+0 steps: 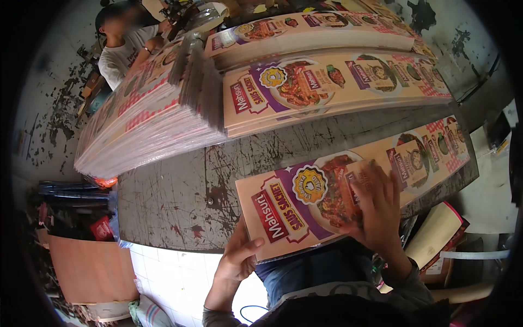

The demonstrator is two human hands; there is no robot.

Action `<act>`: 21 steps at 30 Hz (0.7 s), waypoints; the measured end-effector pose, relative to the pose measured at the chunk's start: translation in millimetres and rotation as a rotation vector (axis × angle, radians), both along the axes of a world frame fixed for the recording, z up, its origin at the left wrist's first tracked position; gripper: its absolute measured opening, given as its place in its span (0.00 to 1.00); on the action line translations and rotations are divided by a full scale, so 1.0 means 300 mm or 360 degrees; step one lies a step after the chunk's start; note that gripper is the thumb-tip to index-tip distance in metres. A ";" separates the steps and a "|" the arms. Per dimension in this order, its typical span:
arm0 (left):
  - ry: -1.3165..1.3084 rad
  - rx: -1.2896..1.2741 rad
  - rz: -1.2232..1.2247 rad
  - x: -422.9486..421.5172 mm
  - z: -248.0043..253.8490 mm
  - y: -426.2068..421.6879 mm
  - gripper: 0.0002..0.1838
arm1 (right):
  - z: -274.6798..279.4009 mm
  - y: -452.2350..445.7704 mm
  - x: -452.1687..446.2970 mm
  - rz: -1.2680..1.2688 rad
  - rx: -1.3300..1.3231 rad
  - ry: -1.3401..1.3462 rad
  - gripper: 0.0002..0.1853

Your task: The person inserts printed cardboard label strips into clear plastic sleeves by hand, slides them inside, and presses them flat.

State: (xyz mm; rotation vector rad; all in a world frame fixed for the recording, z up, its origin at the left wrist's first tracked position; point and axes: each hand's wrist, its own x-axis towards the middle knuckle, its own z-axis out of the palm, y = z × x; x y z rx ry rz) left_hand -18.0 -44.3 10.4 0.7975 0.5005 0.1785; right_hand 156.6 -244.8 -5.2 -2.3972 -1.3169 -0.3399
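A long printed sheet (272, 218) with food pictures and "Mahsuri" lettering lies along the near edge of the scratched table, its left end reaching past the edge. My left hand (237, 253) grips its lower left corner, thumb on top and fingers underneath. Across the middle of the sheet my right hand (376, 204) lies flat with its fingers spread, touching the print. Beyond it is a pile of similar sheets (338, 87), with another pile (305, 41) farther back. A taller stack (158, 120) stands at the left.
The worn grey table (180, 201) has a curved near edge. At the far left stands another person (122, 46) in a white shirt. A brown board (92, 267) is below at the left, and a rolled item (436, 234) is below at the right.
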 end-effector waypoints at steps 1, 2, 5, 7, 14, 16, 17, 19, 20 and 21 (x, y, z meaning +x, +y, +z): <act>-0.0014 0.0014 0.0079 0.004 -0.042 -0.001 0.37 | 0.006 0.004 -0.005 0.0070 -0.0010 -0.0017 0.42; -0.0026 0.0018 0.0076 0.001 -0.062 0.003 0.37 | 0.015 0.009 -0.011 0.0137 -0.0019 -0.0034 0.43; -0.0452 -0.0730 0.0319 0.012 -0.074 0.008 0.30 | 0.040 0.032 -0.031 0.0230 -0.0012 -0.0057 0.43; -0.0505 -0.0703 0.0302 0.011 -0.087 0.016 0.30 | 0.045 0.046 -0.042 0.0246 0.0043 -0.0054 0.39; -0.0364 -0.0518 0.0431 0.036 -0.092 0.036 0.27 | 0.027 0.040 -0.033 0.0174 0.0360 -0.0265 0.23; -0.0382 -0.0584 0.0435 0.035 -0.094 0.038 0.27 | 0.048 0.003 0.000 -0.0045 0.0337 -0.0360 0.22; -0.0414 -0.0649 0.0374 0.034 -0.096 0.042 0.26 | 0.069 -0.015 0.019 -0.0183 0.0322 -0.0389 0.22; -0.0453 -0.0714 0.0304 0.035 -0.096 0.049 0.26 | 0.067 -0.064 0.065 -0.0518 0.0414 -0.0648 0.24; -0.0414 -0.0700 0.0320 0.036 -0.093 0.051 0.26 | 0.063 -0.091 0.083 -0.0520 0.0412 -0.0656 0.24; -0.0376 -0.0689 0.0335 0.038 -0.091 0.053 0.26 | 0.058 -0.119 0.102 -0.0816 0.0626 -0.0628 0.21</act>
